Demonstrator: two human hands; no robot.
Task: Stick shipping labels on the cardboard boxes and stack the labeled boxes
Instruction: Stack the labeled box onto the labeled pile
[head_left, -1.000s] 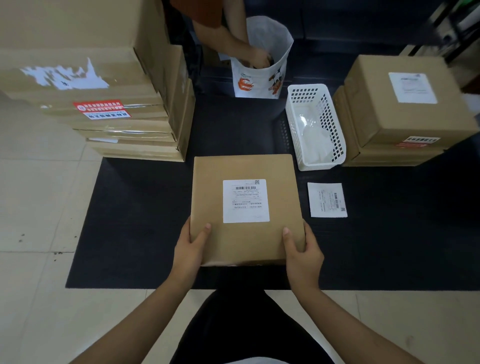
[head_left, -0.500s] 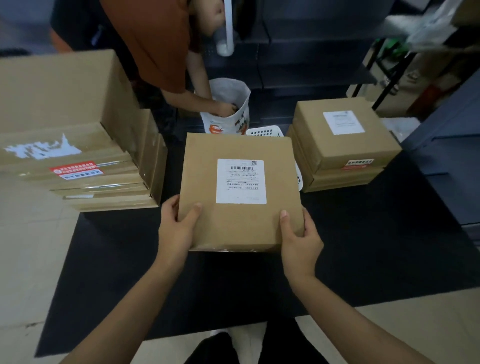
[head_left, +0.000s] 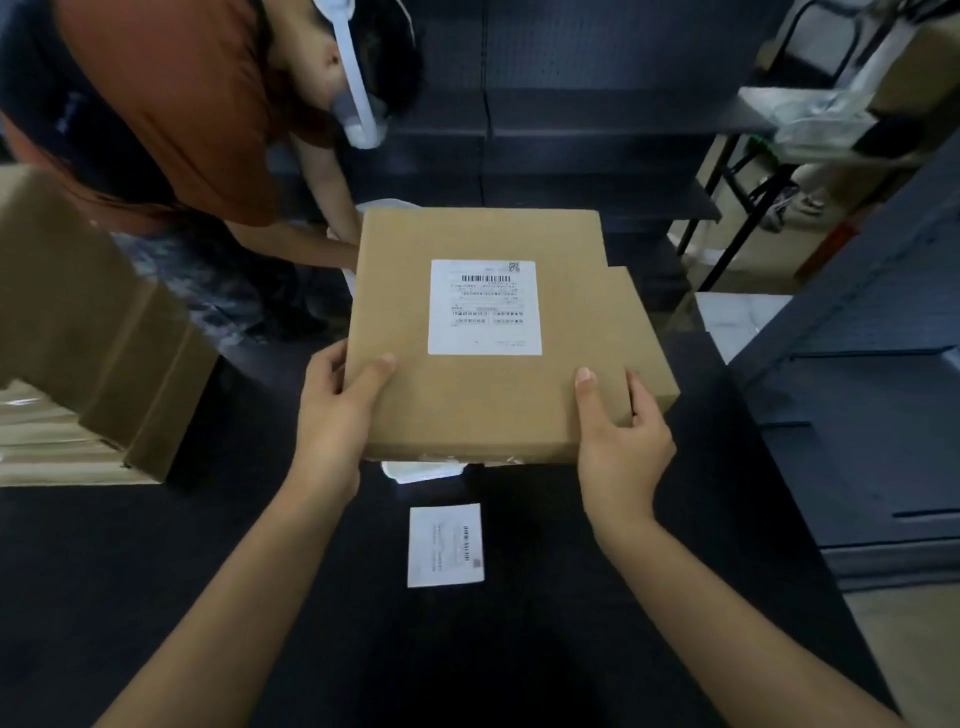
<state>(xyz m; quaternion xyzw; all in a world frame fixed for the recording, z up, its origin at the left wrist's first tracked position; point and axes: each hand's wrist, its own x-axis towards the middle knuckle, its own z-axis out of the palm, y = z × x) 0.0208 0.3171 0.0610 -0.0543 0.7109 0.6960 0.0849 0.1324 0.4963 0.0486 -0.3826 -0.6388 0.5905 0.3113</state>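
I hold a flat cardboard box (head_left: 483, 405) in the air, level, with a white shipping label (head_left: 484, 307) stuck on its top. My left hand (head_left: 332, 410) grips its near left corner and my right hand (head_left: 621, 441) grips its near right corner. Right behind and under its right side peeks the stack of labeled boxes (head_left: 641, 332), mostly hidden by the held box. A loose label sheet (head_left: 445, 544) lies on the black mat (head_left: 208, 571) below my hands.
A tall stack of cardboard boxes (head_left: 93, 332) stands at the left. Another person in an orange shirt (head_left: 171, 109) bends over at the back left. A white basket's edge (head_left: 421, 470) shows under the held box. Dark shelving (head_left: 857, 415) runs along the right.
I have lifted the labeled box off the mat and carried it forward and to the right, over the stack of labeled boxes. My view has tilted up.
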